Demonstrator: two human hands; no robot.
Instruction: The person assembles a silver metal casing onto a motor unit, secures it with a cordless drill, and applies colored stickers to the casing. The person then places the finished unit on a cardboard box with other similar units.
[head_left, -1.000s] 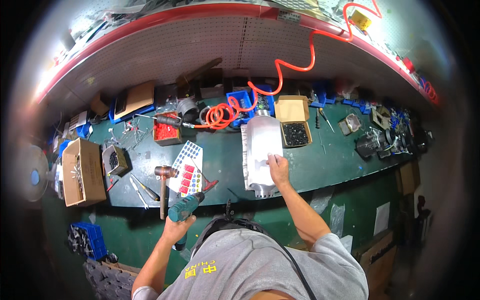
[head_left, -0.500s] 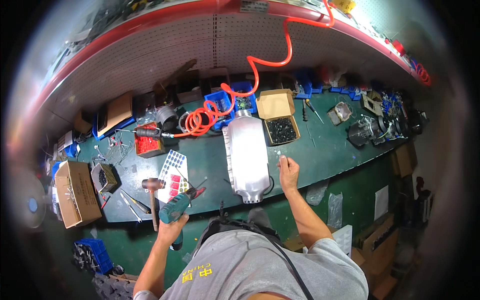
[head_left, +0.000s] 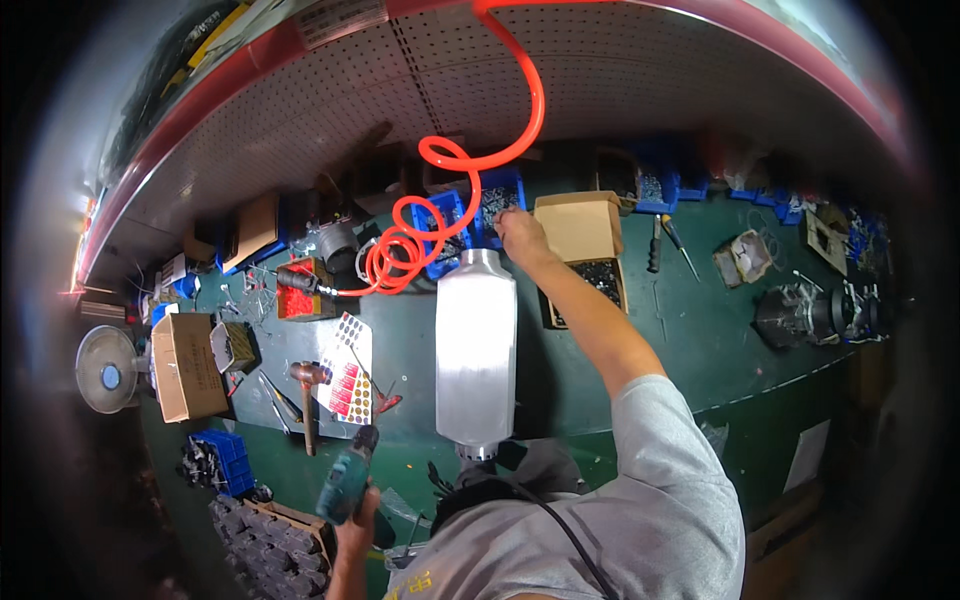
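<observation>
While my right hand (head_left: 522,234) is at the blue plastic bin (head_left: 489,241) of small bits, I can't tell if its fingers pinch anything. My left hand (head_left: 362,505) grips the teal and black power drill (head_left: 345,482). Touching neither hand, the silver metal can (head_left: 476,350) lies on the green bench (head_left: 610,380) between them. I can't read the white label (head_left: 343,20) up high. The can is smooth and shiny, with thin ends.

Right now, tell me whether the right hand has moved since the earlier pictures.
Yes: judged against the open cardboard box, the right hand has gone back from in front of it to the blue bin at its left.
</observation>
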